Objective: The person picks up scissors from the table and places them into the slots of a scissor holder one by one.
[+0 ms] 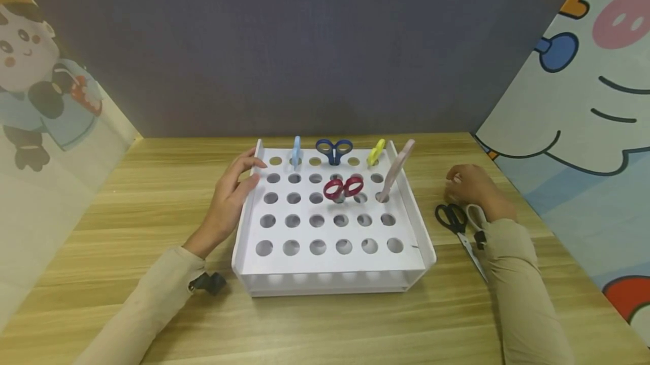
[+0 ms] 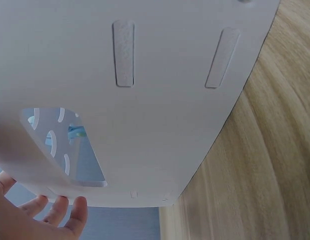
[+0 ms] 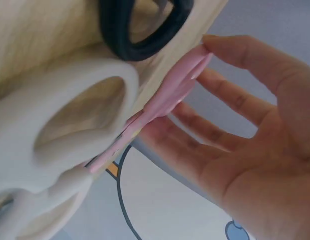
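A white rack [image 1: 304,263] with rows of round holes stands mid-table. My left hand [image 1: 228,198] holds its left side panel [image 2: 160,125], fingertips at the edge. Blue [image 1: 297,150], navy [image 1: 333,153], yellow [image 1: 376,152], red [image 1: 343,187] and pale pink [image 1: 398,167] scissors stand in holes, handles up; the pale pink pair leans. Right of the rack, my right hand [image 1: 472,187] pinches pink scissors [image 3: 177,85] by the handle, thumb on one side and fingers on the other. The head view hides that pair behind the hand.
Black-handled scissors [image 1: 452,218] lie on the table beside my right wrist, blades toward me. White-handled scissors [image 3: 89,115] lie next to them, partly under the wrist. A grey panel [image 1: 315,43] closes off the back, with cartoon-printed walls [image 1: 584,100] at the sides.
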The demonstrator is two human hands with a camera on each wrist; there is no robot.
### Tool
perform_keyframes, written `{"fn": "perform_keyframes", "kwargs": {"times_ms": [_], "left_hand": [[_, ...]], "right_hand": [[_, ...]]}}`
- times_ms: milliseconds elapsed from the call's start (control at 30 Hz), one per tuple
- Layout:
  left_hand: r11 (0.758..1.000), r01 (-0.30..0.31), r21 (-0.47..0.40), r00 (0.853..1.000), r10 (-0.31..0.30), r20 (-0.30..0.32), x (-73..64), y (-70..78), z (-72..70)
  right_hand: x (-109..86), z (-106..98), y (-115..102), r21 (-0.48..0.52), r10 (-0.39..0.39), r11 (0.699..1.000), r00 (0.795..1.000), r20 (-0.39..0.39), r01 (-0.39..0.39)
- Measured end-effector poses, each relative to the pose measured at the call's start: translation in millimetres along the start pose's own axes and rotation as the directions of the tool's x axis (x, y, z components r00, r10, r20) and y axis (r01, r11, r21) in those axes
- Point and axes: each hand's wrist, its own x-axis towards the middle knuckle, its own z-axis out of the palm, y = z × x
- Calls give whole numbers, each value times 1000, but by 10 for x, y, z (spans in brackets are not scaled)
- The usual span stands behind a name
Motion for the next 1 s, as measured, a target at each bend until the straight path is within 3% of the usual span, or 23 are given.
{"fn": "perform_keyframes", "kwargs": {"times_ms": [333, 867, 1000], "left_hand": [[1000, 0, -2, 1000, 0, 2, -3, 11, 0], [1000, -6, 2, 1000, 6, 5, -2, 8, -1], [1000, -12, 16, 1000, 12, -1, 0, 11, 3]], "right_hand": [[-4, -75, -136, 12, -93, 995, 991, -98, 95], [-79, -208, -378, 73, -130, 987, 976, -173, 144], [-117, -270, -480, 71, -172, 979, 964, -203, 190]]}}
